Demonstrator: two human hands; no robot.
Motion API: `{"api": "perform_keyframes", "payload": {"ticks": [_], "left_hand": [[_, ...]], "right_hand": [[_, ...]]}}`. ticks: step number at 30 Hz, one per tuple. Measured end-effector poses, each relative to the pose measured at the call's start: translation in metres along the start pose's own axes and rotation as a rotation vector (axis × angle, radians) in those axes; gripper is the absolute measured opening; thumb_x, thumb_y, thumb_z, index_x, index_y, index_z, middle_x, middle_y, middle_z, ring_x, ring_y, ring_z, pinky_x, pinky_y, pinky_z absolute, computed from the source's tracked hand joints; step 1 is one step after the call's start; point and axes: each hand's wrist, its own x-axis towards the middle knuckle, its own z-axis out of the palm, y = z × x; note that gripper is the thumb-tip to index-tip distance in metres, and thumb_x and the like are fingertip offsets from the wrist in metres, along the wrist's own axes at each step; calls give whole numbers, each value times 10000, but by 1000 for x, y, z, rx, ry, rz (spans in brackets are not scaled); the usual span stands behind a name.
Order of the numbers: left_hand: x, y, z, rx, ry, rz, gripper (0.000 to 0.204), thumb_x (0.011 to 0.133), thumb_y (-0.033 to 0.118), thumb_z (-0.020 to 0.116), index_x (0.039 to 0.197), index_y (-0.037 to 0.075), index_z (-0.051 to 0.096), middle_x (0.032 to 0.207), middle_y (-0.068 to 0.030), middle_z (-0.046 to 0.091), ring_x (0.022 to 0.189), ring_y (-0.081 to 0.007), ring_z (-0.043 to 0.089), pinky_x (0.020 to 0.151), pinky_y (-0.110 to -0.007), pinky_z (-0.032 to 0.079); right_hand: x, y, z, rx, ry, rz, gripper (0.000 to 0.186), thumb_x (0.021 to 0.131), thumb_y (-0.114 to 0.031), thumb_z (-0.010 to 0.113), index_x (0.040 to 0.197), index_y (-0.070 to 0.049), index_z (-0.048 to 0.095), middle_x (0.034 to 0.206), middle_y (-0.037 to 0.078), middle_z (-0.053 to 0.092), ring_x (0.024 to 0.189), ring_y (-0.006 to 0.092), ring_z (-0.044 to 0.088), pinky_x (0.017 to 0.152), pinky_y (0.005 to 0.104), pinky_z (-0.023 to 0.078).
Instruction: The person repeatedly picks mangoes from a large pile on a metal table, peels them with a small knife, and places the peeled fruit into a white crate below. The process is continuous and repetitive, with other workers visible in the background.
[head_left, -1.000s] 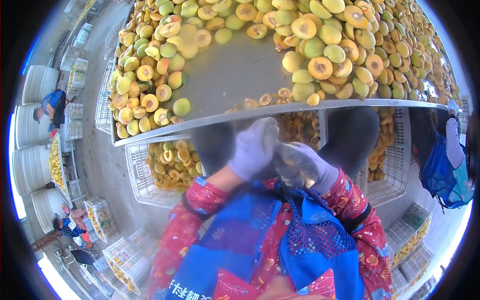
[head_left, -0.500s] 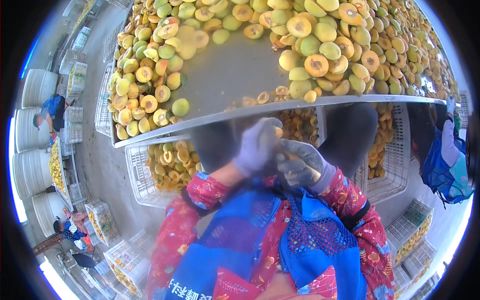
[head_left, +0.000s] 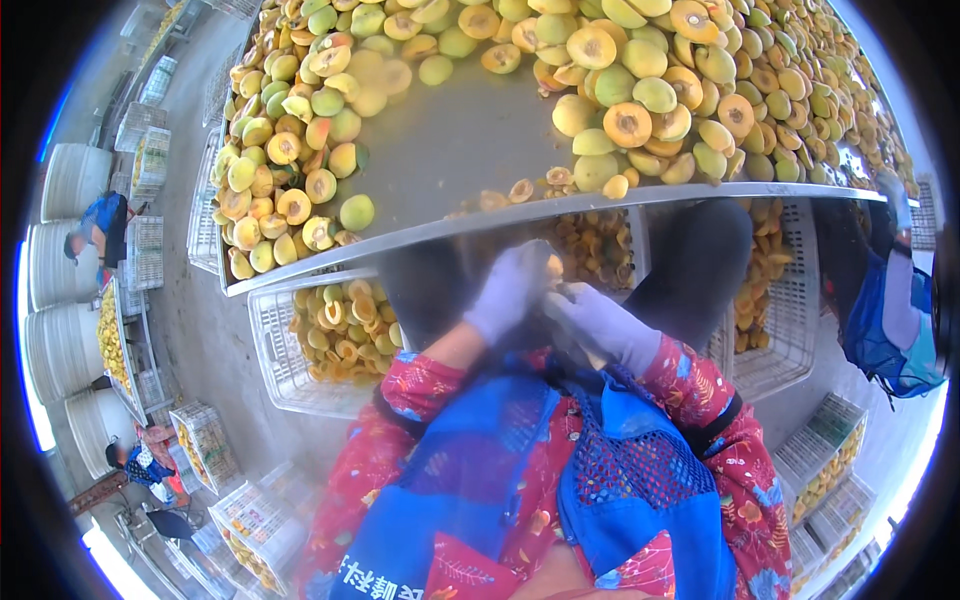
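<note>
The left hand [head_left: 512, 292] is closed around a small orange fruit piece [head_left: 554, 266], whose pale flesh shows at the fingertips, on the side toward the right hand [head_left: 612, 328]. The right hand's fingers are curled in near that piece, and the pale end of a slim tool [head_left: 596, 359] sticks out below its palm; the rest is hidden. Half a second ago the right glove showed its dark finger side; now it has rolled over so the lilac back faces up. The two hands sit closer together, just short of the front edge of the metal table [head_left: 450, 232].

On the table, the heaped fruit halves [head_left: 628, 124] lie as before: a band along the left edge, a bigger mound toward the right, a few loose pieces near the middle of the front edge. The plastic crate [head_left: 290, 392] below the front left corner is unchanged. By the front right corner, a co-worker's gloved hand [head_left: 891, 187] has moved further in over the rim.
</note>
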Motion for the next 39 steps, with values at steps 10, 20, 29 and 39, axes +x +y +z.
{"api": "perform_keyframes", "payload": {"ticks": [10,20,29,39], "left_hand": [[-61,-12,-80,246,200,-155,480,882,40,584,1359,19,544,1311,-231,591,1148,-415,609,985,-438,511],[28,69,-134,361,269,-395,389,951,240,633,1274,23,625,1205,-189,679,1129,-383,638,981,-439,494],[201,41,-47,132,-191,-385,571,936,447,641,1317,30,557,1205,-165,668,1166,-309,631,897,-375,543],[64,20,-72,-687,156,-255,348,1032,265,551,1285,26,564,1185,-93,647,1043,-199,640,871,-327,565]], "right_hand": [[25,49,-16,-721,335,-702,302,1008,-222,560,1214,-5,598,851,190,643,650,316,646,581,408,518],[4,20,-42,335,-27,-52,291,1031,-354,578,1117,-85,648,712,-13,591,526,51,522,421,196,358],[-36,16,-52,367,195,-113,312,1029,-386,576,1082,-86,642,658,-28,561,506,53,518,445,214,375],[-15,-16,-26,-1104,537,-1064,203,972,-107,571,1139,4,605,957,207,591,647,359,627,578,443,490]]}}
